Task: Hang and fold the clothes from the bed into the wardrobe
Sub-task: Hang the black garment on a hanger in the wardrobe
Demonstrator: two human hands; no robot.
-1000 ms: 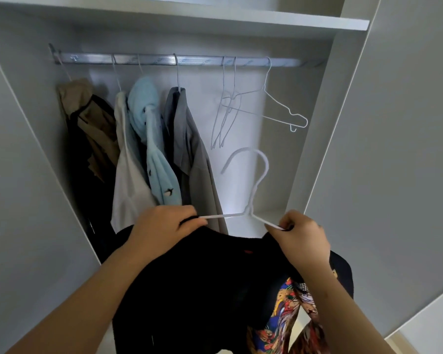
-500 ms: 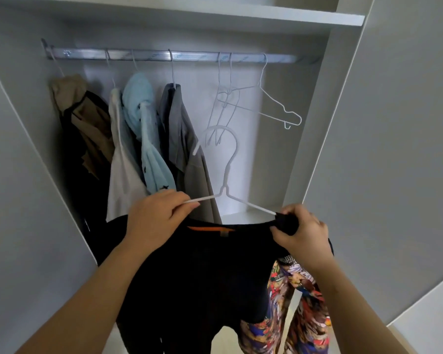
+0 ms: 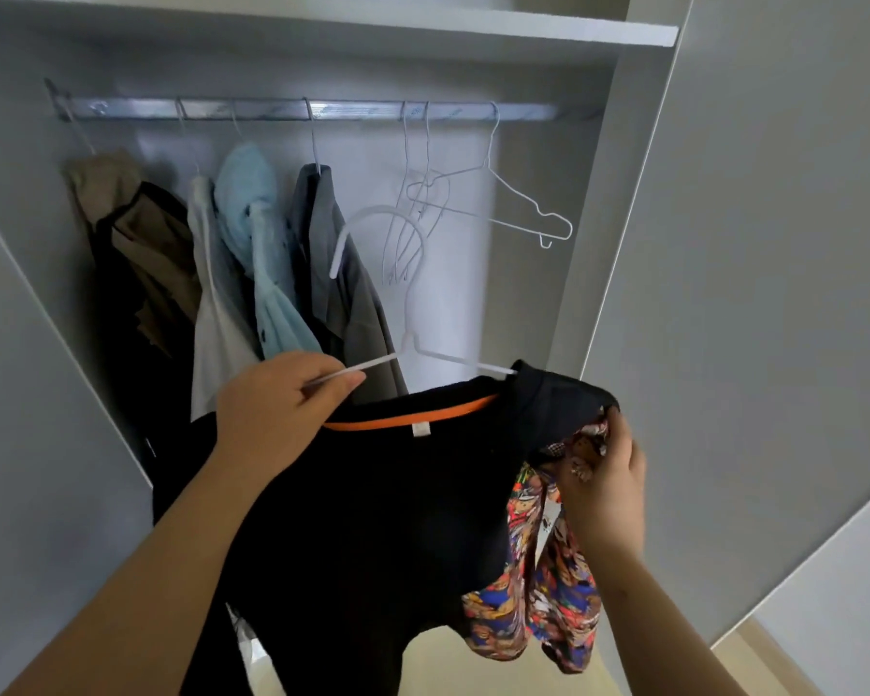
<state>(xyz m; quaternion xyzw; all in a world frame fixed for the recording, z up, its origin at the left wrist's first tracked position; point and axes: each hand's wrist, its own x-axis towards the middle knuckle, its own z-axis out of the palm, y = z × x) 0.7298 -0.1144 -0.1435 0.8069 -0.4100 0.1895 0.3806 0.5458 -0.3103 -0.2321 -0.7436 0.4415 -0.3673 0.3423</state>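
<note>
The left hand (image 3: pixel 282 419) pinches the bare left arm of a white wire hanger (image 3: pixel 408 344). A black top with an orange neck band (image 3: pixel 372 519) is only half threaded on, over the right arm. The right hand (image 3: pixel 606 474) grips a multicoloured patterned garment (image 3: pixel 533 610). Next, I judge, the collar must go over the left arm, then the hook onto the silver wardrobe rail (image 3: pixel 352 110).
</note>
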